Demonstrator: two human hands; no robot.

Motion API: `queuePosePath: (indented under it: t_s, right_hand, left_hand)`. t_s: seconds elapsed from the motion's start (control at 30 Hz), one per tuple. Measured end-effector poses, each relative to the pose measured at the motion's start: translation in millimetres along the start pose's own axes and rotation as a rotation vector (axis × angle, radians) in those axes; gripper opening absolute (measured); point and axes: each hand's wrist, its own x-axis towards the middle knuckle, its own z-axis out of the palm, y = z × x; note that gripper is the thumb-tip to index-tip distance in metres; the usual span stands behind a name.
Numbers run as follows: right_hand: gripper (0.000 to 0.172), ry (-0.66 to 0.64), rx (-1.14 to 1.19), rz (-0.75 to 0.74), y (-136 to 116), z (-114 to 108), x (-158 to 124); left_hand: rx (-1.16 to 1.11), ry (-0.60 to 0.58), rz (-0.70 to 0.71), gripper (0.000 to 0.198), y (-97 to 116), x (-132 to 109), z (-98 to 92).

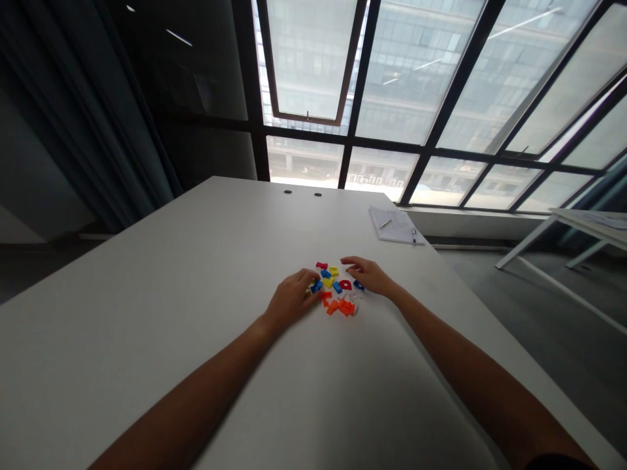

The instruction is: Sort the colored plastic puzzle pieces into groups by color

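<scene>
Small plastic pieces in several colours lie in a loose cluster on the white table [206,274]. Orange pieces [345,307] sit at the near side, and a red piece [345,285] and a blue piece [337,287] are in the middle. My left hand [292,299] curves around the cluster's left edge, thumb and fingers apart, with another blue piece [316,286] between them. Over the right side, my right hand [371,275] is open with its fingers stretched leftward. A dark blue piece [358,285] lies just under it. Neither hand visibly grips anything.
Papers [394,225] with a pen [414,236] on them lie by the table's right edge. Two round cable holes [288,192] are at the far end. Beyond stand tall windows [313,59], a dark curtain [93,98] on the left and a second table [592,220] on the right.
</scene>
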Motion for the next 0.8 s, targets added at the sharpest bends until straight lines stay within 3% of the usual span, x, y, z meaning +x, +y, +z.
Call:
queuePosePath:
  t_s: [0.07,0.2,0.27,0.37,0.47,0.7,0.8]
  right_hand:
    - [0.039,0.057,-0.09,0.02,-1,5,-20]
    - [0.079,-0.048,-0.245,-0.087,-5,27,-58]
    - [0.086,-0.029,-0.318,-0.131,-9,40,-68]
    - [0.077,0.044,-0.331,-0.157,-15,55,-66]
    - [0.071,0.082,-0.256,-0.2,-20,65,-51]
    - [0.047,0.3,0.121,-0.188,-34,91,-12]
    - [0.035,0.356,0.189,-0.186,-36,88,-10]
  left_hand:
    - [-0.003,0.014,0.034,0.035,-1,0,-0.8]
    - [0.121,-0.044,0.012,0.076,-8,-1,-1.1]
    - [0.131,-0.109,-0.006,0.091,-10,-2,-0.2]
    - [0.043,-0.185,0.043,0.086,-10,-3,1.8]
    - [-0.046,-0.176,0.052,0.076,-7,-2,2.5]
    - [-0.202,-0.011,0.016,0.055,-14,1,-4.1]
    - [-0.181,0.065,-0.028,0.043,-19,1,-8.1]
